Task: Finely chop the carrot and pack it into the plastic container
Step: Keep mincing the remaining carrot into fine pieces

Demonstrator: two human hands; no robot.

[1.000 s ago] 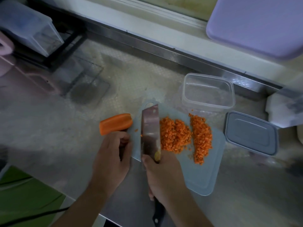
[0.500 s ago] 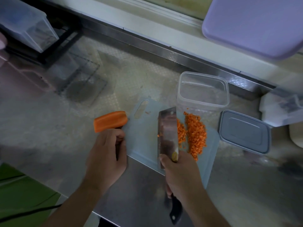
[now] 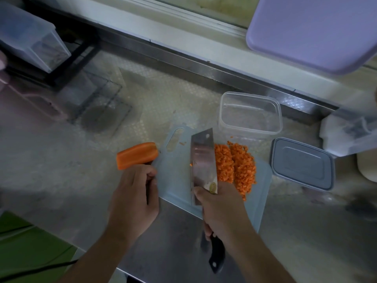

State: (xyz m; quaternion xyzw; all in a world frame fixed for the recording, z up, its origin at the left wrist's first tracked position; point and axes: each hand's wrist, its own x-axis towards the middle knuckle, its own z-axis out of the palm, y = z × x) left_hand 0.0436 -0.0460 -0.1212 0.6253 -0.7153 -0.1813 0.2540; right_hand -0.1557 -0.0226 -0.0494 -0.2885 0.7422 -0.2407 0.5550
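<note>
A heap of finely chopped carrot (image 3: 236,168) lies on the right half of the pale blue cutting board (image 3: 175,176). My right hand (image 3: 220,209) grips the black handle of a cleaver (image 3: 203,160), whose blade stands against the heap's left side. My left hand (image 3: 134,193) is curled at the board's left edge and holds it. An uncut carrot piece (image 3: 136,155) lies on the counter just beyond that hand. The clear plastic container (image 3: 250,115) stands empty right behind the board.
The container's grey lid (image 3: 302,163) lies flat to the right of the board. A lilac board (image 3: 314,31) leans at the back right. A clear box on a black rack (image 3: 36,41) sits at the back left. The counter's front edge runs below my wrists.
The cleaver has swept right across the board, pushing the two spread carrot heaps together toward the container. My left hand has stayed at the board's left edge.
</note>
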